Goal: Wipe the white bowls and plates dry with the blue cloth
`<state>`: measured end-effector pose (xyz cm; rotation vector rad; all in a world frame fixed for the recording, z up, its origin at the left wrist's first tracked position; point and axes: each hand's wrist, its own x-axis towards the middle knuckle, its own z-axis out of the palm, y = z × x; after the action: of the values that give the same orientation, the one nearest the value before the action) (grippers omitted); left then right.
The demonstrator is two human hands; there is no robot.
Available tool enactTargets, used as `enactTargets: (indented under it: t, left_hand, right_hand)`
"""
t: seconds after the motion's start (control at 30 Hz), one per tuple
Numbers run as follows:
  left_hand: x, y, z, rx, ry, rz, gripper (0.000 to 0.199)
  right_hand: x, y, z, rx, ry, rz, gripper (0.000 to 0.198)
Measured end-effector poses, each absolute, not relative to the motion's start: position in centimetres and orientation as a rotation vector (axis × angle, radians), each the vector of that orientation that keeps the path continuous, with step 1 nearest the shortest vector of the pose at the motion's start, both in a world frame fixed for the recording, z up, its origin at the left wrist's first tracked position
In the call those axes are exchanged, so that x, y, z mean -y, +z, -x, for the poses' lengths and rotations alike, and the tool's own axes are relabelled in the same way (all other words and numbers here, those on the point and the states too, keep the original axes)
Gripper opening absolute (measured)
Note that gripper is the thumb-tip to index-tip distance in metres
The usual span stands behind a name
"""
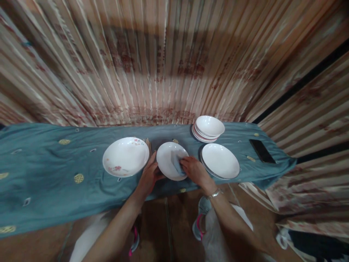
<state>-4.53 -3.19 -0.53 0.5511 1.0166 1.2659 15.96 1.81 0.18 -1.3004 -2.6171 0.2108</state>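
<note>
a small white plate sits at the near middle of the table, between the two hands, its face turned up; whether its base rests on the cover or is lifted a little, i cannot tell. a grey-blue cloth lies bunched against the right part of its face. the left hand grasps the plate at its left rim, the thumb by the edge and the fingers partly hidden beneath. the right hand grasps the cloth between bent fingers and presses it on the plate; a silvery bracelet circles that wrist.

just left of the plate, some thin wooden sticks lie on the cover, partly behind the left hand. beside them is a large white dish with pink flowers near its rim. to the right of the right hand stands a low stack of plates, and behind it a stack of bowls with some reddish bands on its side. farther right lies a dark phone, well apart from the hands.

a blue-green cover with yellow motifs drapes the table. behind hangs a pleated, patterned curtain. below, shoes with pink trim show on a brown tiled floor.
</note>
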Motion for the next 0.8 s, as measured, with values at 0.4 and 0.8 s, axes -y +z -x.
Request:
enactTargets:
  t: [0.4, 0.8]
  left_hand:
    - [2.6, -0.1, 4.6, -1.071, 1.276, -0.601, 0.074]
    - [2.6, 0.5, 4.3, -1.176, 1.3, -0.79, 0.058]
  right_hand:
    - [-0.3, 1.4, -13.3, 2.363, 0.874, 1.027, 0.03]
    - [-3.3, -0.9, -8.6, 2.201, 0.558, 0.968, 0.05]
